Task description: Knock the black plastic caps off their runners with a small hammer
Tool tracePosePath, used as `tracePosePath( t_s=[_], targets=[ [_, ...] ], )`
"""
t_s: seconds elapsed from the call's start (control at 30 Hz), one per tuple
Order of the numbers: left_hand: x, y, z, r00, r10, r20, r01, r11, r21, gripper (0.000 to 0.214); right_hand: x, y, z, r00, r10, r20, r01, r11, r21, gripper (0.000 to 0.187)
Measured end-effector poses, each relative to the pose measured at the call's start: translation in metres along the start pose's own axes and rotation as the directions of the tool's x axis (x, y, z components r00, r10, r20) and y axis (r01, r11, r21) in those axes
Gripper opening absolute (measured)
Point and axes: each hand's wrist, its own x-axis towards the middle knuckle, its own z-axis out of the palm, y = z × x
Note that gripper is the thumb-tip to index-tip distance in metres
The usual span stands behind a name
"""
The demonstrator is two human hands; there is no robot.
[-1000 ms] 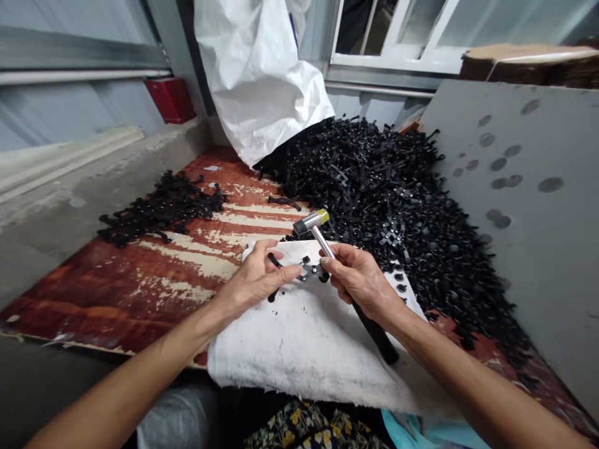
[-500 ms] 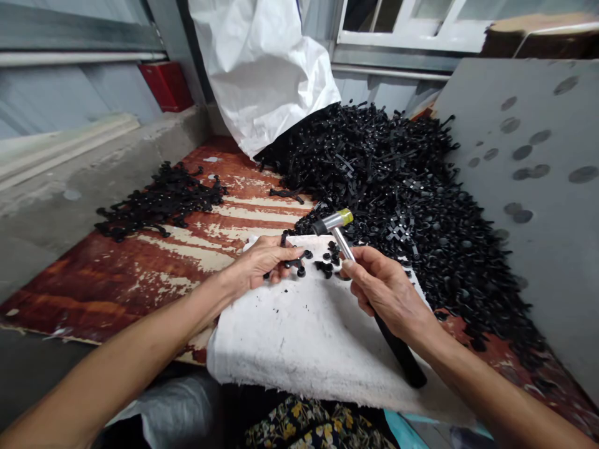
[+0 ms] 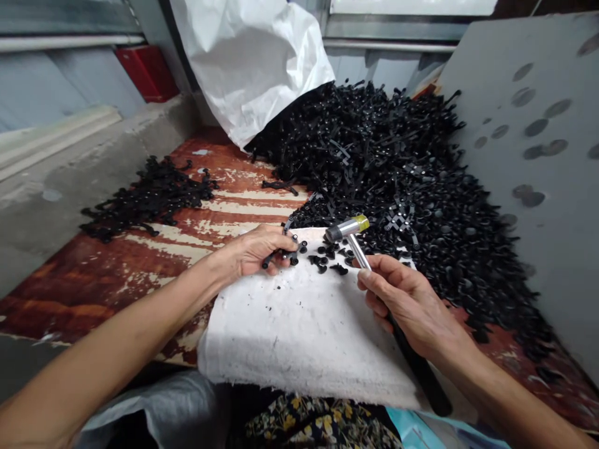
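Observation:
Pinched in my left hand (image 3: 262, 251) is a black branched plastic part (image 3: 291, 249) with round knobs at its ends, held just above the far left of a white cloth (image 3: 299, 337). My right hand (image 3: 402, 293) grips a mallet (image 3: 358, 246) around its metal shaft. The mallet head has a dark face on the left and a yellow face on the right; its black handle slants down past my wrist. On the cloth between my hands lie several small loose black pieces (image 3: 330, 254).
A large heap of black plastic parts (image 3: 393, 168) covers the back right. To the left, a smaller pile (image 3: 150, 199) sits on the worn red board (image 3: 60, 299). A white sack (image 3: 257, 62) hangs over the heap. A grey spotted panel (image 3: 505, 162) stands at right.
My right hand and the mallet have moved right and slightly down, away from my left hand. My left hand keeps its part, which is turned a little. The camera view has tilted down.

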Motion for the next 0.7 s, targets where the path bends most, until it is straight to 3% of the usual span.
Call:
tracePosePath(
  t_s=[0.23,0.7],
  targets=[
    [0.004,-0.003,0.003,0.994,-0.042,-0.098,0.039,0.998,-0.039,0.018,0.000,0.003,-0.002,1.000,-0.003,-0.001,0.003,1.000,0.014,0.026],
    [0.007,-0.011,0.000,0.994,-0.006,-0.113,-0.004,0.996,-0.091,0.020,0.001,0.009,-0.004,1.000,0.011,0.017,-0.011,1.000,0.004,0.028]
  ],
)
